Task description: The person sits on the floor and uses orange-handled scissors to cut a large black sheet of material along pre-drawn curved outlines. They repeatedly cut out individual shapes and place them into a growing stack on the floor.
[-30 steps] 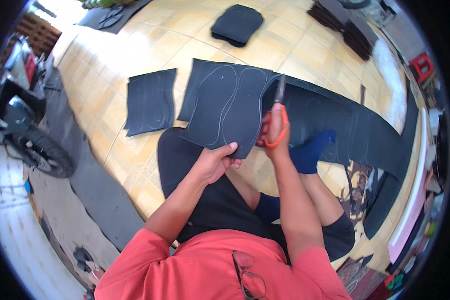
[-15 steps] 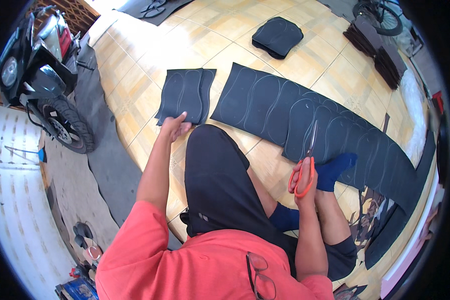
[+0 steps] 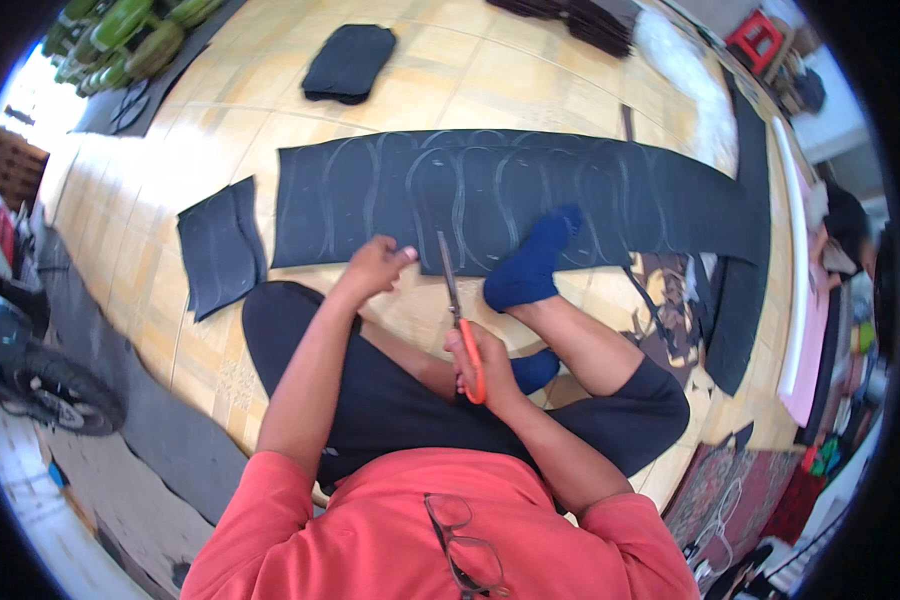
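My left hand, at the small pieces half a second ago, is now by the near edge of the long black sheet; my right hand is drawn back toward my lap with the scissors.

The left hand is empty, fingers loosely curled and thumb apart; whether it touches the sheet I cannot tell. The right is closed around the orange handles, blades pointing away from me, tip over the sheet's near edge. The blades look nearly together.

The sheet lies across the tile floor in front of my crossed legs, covered in curved white outlines, my blue-socked foot on its near side. The small pieces lie just beyond its left end. Farther off sits a dark stack; scraps lie to the right of my leg.

Good handling here, in my judgement, means pinching the sheet by its margin, with fingers off the white lines and out of the blades' path. The foot can serve as a weight, but the scissors pass close to it, so the tip is best kept pointed away. Long, steady strokes should suit the curves, with the sheet turned rather than the wrist.
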The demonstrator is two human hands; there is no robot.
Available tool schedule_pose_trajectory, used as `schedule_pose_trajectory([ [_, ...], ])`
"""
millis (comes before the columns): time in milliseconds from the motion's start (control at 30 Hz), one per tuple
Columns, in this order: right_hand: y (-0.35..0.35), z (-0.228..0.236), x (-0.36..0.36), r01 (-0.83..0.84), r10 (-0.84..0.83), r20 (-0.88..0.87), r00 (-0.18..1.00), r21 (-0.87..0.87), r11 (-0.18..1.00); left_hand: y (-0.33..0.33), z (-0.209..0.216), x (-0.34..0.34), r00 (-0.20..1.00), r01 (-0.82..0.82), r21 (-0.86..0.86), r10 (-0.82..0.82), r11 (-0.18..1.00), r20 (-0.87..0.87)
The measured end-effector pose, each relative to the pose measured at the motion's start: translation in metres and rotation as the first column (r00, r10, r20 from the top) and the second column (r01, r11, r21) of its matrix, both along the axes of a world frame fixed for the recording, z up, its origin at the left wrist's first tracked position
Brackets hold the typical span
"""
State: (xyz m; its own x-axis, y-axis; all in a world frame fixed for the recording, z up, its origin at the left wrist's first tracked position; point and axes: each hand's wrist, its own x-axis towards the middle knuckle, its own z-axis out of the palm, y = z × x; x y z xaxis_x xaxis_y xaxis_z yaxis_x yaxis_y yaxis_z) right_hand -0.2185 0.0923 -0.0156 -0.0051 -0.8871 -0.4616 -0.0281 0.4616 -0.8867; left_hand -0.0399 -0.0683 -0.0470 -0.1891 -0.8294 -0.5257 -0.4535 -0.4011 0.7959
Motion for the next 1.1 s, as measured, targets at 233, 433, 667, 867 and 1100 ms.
schedule_pose_trajectory([
  [233, 0.019, 0.011, -0.009, 0.071, -0.074, -0.042, 0.996, -0.078, 0.994, 0.011, -0.059, -0.059, 0.813, -0.273, 0.328, 0.4, 0.904, -0.424],
  [433, 0.027, 0.005, -0.005, 0.023, -0.053, -0.173, 0.984, -0.173, 0.985, 0.013, -0.055, -0.051, 0.867, -0.356, 0.062, 0.354, 0.933, -0.351],
  [667, 0.026, 0.014, 0.004, 0.034, -0.034, -0.026, 0.999, -0.016, 0.999, 0.001, -0.019, 0.042, 0.867, -0.497, -0.143, 0.482, 0.856, -0.128],
  [867, 0.015, 0.021, 0.019, 0.043, -0.063, 0.093, 0.994, 0.198, 0.979, 0.004, -0.018, 0.036, 0.574, -0.676, 0.229, 0.695, 0.701, -0.433],
  [1100, 0.004, 0.006, 0.014, 0.009, -0.101, 0.205, 0.973, 0.408, 0.913, -0.002, -0.044, -0.004, 0.616, -0.373, 0.461, 0.587, 0.805, -0.525],
])
